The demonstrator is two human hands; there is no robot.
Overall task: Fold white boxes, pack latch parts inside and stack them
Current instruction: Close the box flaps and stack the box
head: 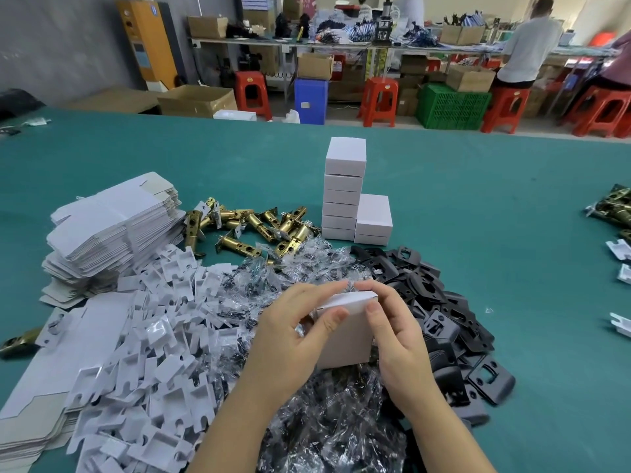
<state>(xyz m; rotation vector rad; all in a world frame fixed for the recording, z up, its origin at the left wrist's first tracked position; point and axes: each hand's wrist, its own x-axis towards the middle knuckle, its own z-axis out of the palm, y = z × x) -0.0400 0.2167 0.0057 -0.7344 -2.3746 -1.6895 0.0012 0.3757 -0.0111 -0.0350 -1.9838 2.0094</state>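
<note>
Low in the centre of the frame, a white box [343, 339] is held over the parts heap, the left hand [297, 332] and right hand [392, 332] both pinching it, fingertips at its top flap, which looks nearly closed. Above it on the green table [478, 199] stand the finished boxes [345, 189], a tall stack with a short one beside it. Plenty seems left: flat blanks [112, 230] at left, brass latches [252, 223], bagged screws [307, 268], black plates [444, 315]. No writing is legible.
</note>
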